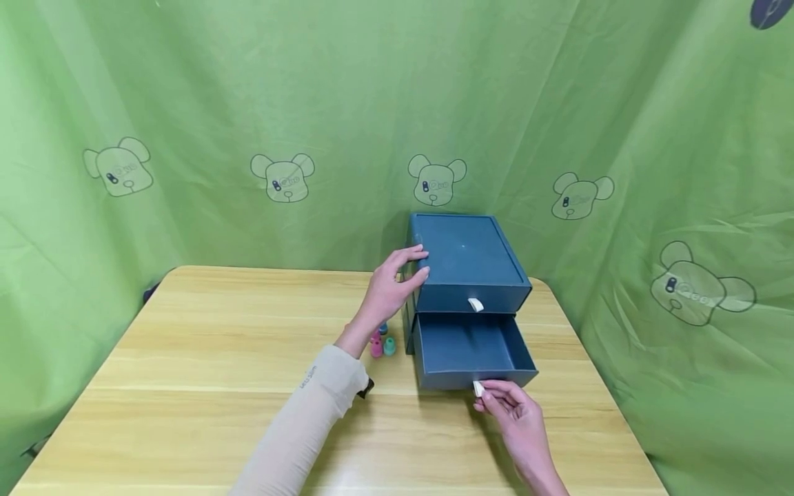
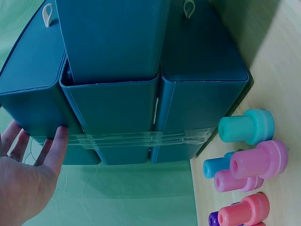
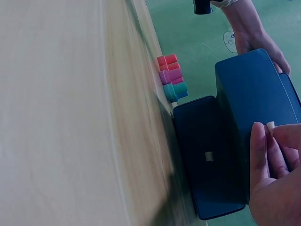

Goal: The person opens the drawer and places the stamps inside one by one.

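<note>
A blue three-tier drawer cabinet [image 1: 465, 251] stands at the table's back right. Its middle drawer [image 1: 443, 380] is pulled out, and the part of its inside that shows holds nothing. My right hand [image 1: 520, 417] pinches the white pull tab [image 1: 477, 388] on that drawer's front between thumb and fingers. At the cabinet's upper left edge rests my left hand [image 1: 387, 289], fingers extended over the top. In the left wrist view, the left fingers [image 2: 57, 150] lie against the cabinet's side near a band of clear tape [image 2: 141, 139].
Several small bottle-shaped pieces stand left of the cabinet, among them a teal one [image 2: 247, 127], a pink one [image 2: 259, 160] and a coral one [image 2: 245, 210]. The wooden table [image 1: 217, 358] is bordered by a green curtain [image 1: 347, 103] behind and at the sides.
</note>
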Demonstrator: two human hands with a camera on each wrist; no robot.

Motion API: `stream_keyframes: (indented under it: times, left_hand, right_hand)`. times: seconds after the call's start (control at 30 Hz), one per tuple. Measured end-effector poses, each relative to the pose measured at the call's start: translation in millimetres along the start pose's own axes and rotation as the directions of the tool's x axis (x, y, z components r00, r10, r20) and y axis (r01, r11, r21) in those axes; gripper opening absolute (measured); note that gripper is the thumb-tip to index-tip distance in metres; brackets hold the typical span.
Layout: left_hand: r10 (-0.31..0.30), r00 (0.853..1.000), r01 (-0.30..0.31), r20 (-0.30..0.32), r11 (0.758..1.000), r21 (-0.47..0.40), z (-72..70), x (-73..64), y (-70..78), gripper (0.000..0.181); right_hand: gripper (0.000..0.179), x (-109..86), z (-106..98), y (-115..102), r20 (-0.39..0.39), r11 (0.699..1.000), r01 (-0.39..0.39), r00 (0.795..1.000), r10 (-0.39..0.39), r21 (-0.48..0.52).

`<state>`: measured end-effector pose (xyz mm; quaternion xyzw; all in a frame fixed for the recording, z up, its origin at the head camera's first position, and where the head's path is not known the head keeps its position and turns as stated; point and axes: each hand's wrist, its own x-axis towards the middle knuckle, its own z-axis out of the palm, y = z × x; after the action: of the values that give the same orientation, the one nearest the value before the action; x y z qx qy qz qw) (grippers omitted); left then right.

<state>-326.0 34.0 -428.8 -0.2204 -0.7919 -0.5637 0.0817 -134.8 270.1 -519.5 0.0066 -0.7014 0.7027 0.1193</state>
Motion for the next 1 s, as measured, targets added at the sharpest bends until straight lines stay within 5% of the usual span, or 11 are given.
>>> stream_keyframes:
  times: [1.0]
  left_hand:
    - [0.005,1.0,-0.005,0.003,1.0,0.006,-1.9,-0.1,1.6,0.047]
  right_hand:
    - [0.025,-12.2,-4,0,0.005,1.0,-0.014,1.0,0.014,-0.019]
